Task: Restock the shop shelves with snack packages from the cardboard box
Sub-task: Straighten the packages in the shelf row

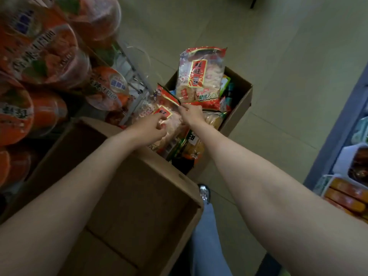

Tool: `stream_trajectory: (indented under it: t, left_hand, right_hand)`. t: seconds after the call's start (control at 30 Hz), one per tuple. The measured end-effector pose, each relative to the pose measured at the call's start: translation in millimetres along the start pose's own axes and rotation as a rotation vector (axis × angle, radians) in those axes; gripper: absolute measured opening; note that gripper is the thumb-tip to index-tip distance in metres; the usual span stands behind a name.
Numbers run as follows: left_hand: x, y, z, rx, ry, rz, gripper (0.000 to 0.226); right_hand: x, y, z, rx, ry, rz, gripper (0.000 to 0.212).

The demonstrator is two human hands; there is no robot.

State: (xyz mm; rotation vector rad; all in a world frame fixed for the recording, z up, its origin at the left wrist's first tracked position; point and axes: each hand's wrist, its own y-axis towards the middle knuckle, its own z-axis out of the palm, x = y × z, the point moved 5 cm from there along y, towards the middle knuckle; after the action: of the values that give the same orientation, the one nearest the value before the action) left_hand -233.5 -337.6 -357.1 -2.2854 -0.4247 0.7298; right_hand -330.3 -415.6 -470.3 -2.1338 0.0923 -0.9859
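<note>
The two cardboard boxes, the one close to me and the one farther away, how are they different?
The near box shows only its bare brown inside, while the far box is stuffed with snack packages, one rice cracker bag poking up above its rim. The near box looks bigger in the picture, being closer. Both hands, left hand and right hand, hold a package near the far box. Both boxes are open-topped brown cardboard.

Orange snack bags (29, 56) at left — blurred, labels unreadable — right shelf (350, 176) cut by the edge.

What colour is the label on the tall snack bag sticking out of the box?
Red with a yellow edge, on the snack bag, seen in the head view.
</note>
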Motion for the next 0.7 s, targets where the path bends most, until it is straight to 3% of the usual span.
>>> stream_trajectory:
  t: [0.2, 0.4, 0.47, 0.57, 0.7]
  left_hand:
    - [7, -4, -18, -0.109, 0.039, 0.040, 0.032]
    - [16, -1, -11, -0.227, 0.066, 0.060, 0.033]
    - [13, -9, -14, -0.301, 0.102, 0.041, 0.042]
    - [-12, -38, -32, -0.402, 0.145, 0.083, 0.064]
    - [-91, -101, -60, -0.402, 0.267, 0.377, 0.098]
  right_hand:
    - [-4, 13, 13, -0.010, -0.235, -0.023, 0.048]
    - [13, -10, -3, -0.055, -0.052, -0.098, 0.030]
    - [30, -43, -25, -0.043, 0.100, -0.125, 0.029]
    - [61, -109, -73, -0.068, 0.076, -0.129, 0.039]
    - [89, -238, -181, -0.210, 0.124, -0.182, 0.031]
